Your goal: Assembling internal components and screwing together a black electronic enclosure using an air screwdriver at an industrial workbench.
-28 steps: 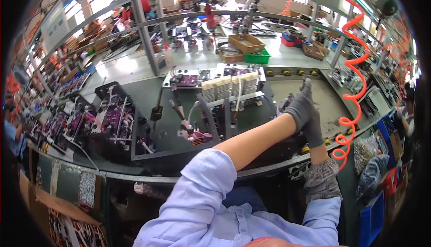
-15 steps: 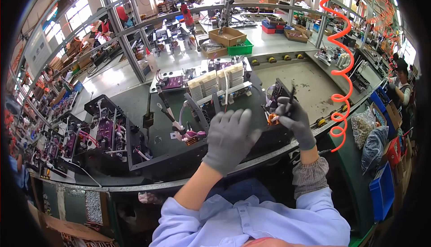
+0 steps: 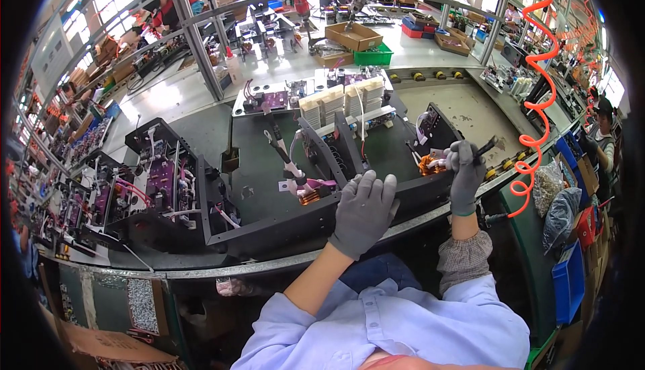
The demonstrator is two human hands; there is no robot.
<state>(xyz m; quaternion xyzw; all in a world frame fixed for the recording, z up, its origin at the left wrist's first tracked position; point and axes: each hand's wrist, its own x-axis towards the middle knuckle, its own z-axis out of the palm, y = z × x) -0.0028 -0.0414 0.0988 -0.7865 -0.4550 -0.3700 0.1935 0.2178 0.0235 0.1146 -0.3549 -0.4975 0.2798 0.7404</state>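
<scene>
Showing in the head view, the left hand [image 3: 365, 212], in a gray glove, is lying over the top edge of the long black frame [image 3: 306, 220], and I am not able to tell if it is gripping there. The right hand [image 3: 463, 176] is holding a thin black thing [image 3: 486, 147] just beside an orange coil [image 3: 431, 165]. The frame is sitting near the front of the bench [image 3: 205, 135], and a curly red hose [image 3: 543, 73] is hanging to the right.

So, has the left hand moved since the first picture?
Yes, leftward and nearer. The left hand was over the tan roller bed; now it is at the near wall of the black frame.
</scene>
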